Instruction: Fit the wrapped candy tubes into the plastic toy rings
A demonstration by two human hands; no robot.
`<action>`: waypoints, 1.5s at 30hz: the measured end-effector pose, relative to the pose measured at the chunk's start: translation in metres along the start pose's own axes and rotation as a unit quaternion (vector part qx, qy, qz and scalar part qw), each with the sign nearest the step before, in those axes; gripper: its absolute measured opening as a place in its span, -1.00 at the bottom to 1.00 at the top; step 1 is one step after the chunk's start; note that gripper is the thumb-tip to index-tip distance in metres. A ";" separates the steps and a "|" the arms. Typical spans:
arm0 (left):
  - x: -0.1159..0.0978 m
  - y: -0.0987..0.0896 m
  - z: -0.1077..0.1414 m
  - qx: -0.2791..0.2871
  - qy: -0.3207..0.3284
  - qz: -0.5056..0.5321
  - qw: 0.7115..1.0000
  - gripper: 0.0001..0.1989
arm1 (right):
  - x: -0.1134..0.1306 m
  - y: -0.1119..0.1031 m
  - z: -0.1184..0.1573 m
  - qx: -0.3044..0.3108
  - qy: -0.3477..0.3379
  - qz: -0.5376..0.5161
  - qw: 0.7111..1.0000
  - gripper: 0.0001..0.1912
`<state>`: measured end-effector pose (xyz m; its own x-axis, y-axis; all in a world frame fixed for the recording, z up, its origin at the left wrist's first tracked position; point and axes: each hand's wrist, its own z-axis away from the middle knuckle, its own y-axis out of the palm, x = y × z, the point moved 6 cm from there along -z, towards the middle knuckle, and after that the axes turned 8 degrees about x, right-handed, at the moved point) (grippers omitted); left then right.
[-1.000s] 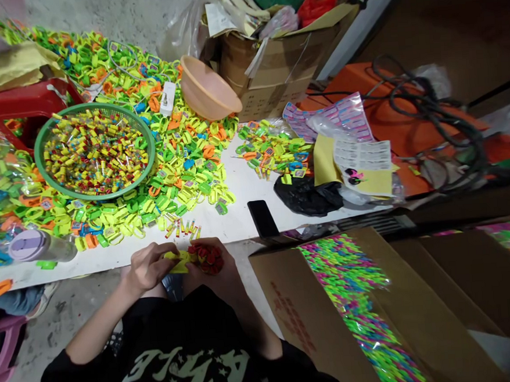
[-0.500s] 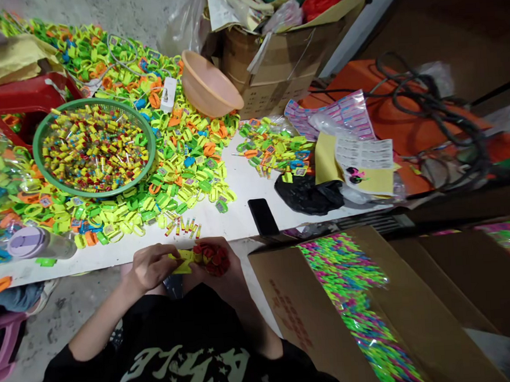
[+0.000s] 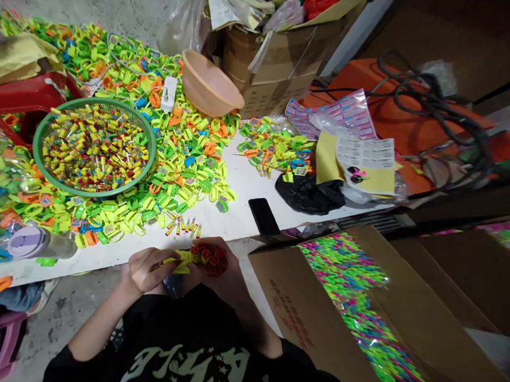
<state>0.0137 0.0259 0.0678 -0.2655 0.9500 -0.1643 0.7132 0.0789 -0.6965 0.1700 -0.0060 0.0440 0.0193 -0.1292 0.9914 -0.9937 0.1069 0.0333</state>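
Just in front of my black shirt, my left hand (image 3: 144,270) has its fingers closed on a small yellow piece (image 3: 182,261), too small to name more exactly. My right hand (image 3: 231,267) is wrapped round a bunch of small red and yellow pieces (image 3: 211,258), red ends facing up. The hands are close together, near the table edge. Beyond them, several small yellow and red tubes (image 3: 183,225) lie on the white table (image 3: 234,215). A green basket (image 3: 152,141) full of similar small tubes rests on a heap of plastic toy watches (image 3: 192,172).
A black phone (image 3: 264,216) lies at the table edge beside a black plastic bag (image 3: 310,194). A peach bowl (image 3: 210,86) tilts on the heap. At left are a lidded cup (image 3: 40,243) and a red stool (image 3: 22,102). An open carton (image 3: 298,304) of colourful sticks stands at right.
My left hand has shifted slightly left and its fingers have lowered round the yellow piece. The bunch in my right hand has turned a little; the table things look unchanged.
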 end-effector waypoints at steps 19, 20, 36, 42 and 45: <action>0.000 -0.001 -0.005 -0.014 -0.017 0.033 0.999 -0.88 | 0.001 -0.003 0.001 0.002 -0.019 0.020 1.000 -0.61; 0.000 -0.001 -0.009 -0.007 -0.024 0.033 0.999 -0.89 | 0.001 -0.003 0.000 0.002 -0.020 0.017 1.000 -0.61; 0.031 0.026 -0.024 0.296 -0.352 0.511 0.726 -0.73 | 0.000 -0.011 -0.005 -0.003 -0.064 0.035 0.997 -0.66; 0.035 0.024 -0.017 0.244 -0.362 0.434 0.788 -0.66 | 0.002 -0.018 -0.001 -0.058 -0.045 0.025 0.997 -0.64; 0.036 0.023 -0.013 0.237 -0.381 0.378 0.810 -0.73 | 0.004 -0.017 0.000 -0.051 -0.018 0.014 0.998 -0.64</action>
<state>0.0287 0.0662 0.0545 -0.3221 0.1966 -0.9261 0.5771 -0.7346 -0.3567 0.1868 -0.0081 0.0469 -0.0146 -0.1590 0.9872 -0.9775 0.2100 0.0194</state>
